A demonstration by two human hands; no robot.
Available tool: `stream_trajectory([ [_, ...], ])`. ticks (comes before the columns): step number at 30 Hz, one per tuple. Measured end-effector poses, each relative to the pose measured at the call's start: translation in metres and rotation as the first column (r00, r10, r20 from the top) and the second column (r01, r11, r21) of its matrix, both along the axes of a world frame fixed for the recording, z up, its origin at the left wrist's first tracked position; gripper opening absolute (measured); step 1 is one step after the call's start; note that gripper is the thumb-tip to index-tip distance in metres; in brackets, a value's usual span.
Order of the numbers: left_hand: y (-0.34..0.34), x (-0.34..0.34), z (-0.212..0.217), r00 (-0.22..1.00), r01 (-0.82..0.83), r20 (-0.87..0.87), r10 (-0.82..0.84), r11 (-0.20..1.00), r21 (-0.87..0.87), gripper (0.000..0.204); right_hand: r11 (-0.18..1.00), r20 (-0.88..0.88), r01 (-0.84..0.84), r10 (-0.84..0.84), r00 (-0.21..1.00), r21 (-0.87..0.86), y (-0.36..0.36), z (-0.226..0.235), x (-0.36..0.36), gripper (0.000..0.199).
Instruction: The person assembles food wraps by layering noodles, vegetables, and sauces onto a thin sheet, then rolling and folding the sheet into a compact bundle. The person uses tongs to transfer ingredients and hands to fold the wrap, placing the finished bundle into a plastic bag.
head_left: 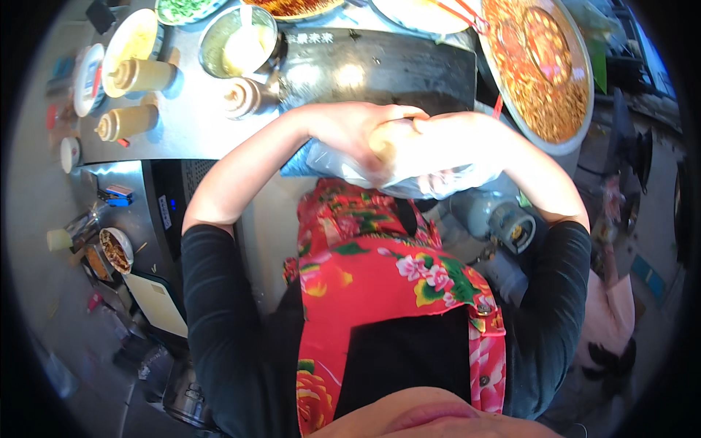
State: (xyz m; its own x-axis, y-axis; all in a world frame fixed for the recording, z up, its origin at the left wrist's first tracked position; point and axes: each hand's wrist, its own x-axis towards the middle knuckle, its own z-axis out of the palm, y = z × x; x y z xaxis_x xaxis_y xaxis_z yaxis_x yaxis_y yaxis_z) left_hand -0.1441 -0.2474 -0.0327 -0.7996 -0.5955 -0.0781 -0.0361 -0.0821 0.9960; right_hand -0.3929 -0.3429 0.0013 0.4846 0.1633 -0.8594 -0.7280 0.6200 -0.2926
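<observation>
Work at the tabletop [182, 131]: apparently midway. Done, by the look of it: pale food [387, 142] picked up and gripped, clear bag [409, 188] brought to the same spot. Left, as a judgement: release of both. Whether inside the bag or merely against it, cannot tell.
Tabletop: one in use, shiny metal, crowded with dishes and bottles along the left and far sides.
Black slab [409, 80]: one, flat and glossy, just beyond the hands.
Big bowl [584, 117]: one, at right, heaped with reddish-brown food.
Metal pot [204, 45]: one, left of the slab, with one white ladle [247, 14] in pale contents.
Dishes: five in view, several cropped. One green-filled dish [175, 22], one yellow-filled dish [115, 45], one red-filled dish [321, 12], one pale-filled dish [409, 22] and one white dish [82, 95] at far left.
Hands: two, close together at the slab's near edge. Left hand [354, 142] curled around the food; right hand [449, 150] washed out by glare, at the plastic, spread or pinching impossible to tell.
Clear bag: one made out, crumpled, beneath and around the hands.
Squeeze bottles [146, 75]: three, two yellowish at left, one near the slab's left edge.
Pale food: one rounded piece, partly hidden, between the hands.
</observation>
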Motion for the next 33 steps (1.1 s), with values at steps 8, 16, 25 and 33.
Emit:
stream_trajectory([
  [8, 0.082, -0.032, -0.045, 0.846, 0.248, -0.452, 0.285, 0.540, 0.804, 0.098, 0.271, 0.074, 0.007, 0.238, 0.968, -0.963, 0.048, 0.150, -0.026, 0.044],
  [16, 0.140, -0.017, -0.019, 0.472, -0.285, -0.520, 0.712, 0.681, 0.674, 0.100, 0.088, 0.527, 0.922, -0.839, -0.136, 0.377, 0.213, 0.041, -0.038, 0.022],
  [25, 0.210, 0.057, 0.006, 0.033, -0.390, -0.273, 0.961, 0.264, 0.882, 0.094, 0.689, 0.324, 0.625, -0.725, 0.608, 0.367, 0.256, -0.001, -0.004, 0.035],
  [33, 0.246, 0.133, -0.012, 0.231, -0.366, -0.387, 0.893, 0.449, 0.815, 0.101, 0.116, 0.555, 0.545, 0.083, 0.827, -0.830, 0.147, 0.080, 0.120, 0.041],
])
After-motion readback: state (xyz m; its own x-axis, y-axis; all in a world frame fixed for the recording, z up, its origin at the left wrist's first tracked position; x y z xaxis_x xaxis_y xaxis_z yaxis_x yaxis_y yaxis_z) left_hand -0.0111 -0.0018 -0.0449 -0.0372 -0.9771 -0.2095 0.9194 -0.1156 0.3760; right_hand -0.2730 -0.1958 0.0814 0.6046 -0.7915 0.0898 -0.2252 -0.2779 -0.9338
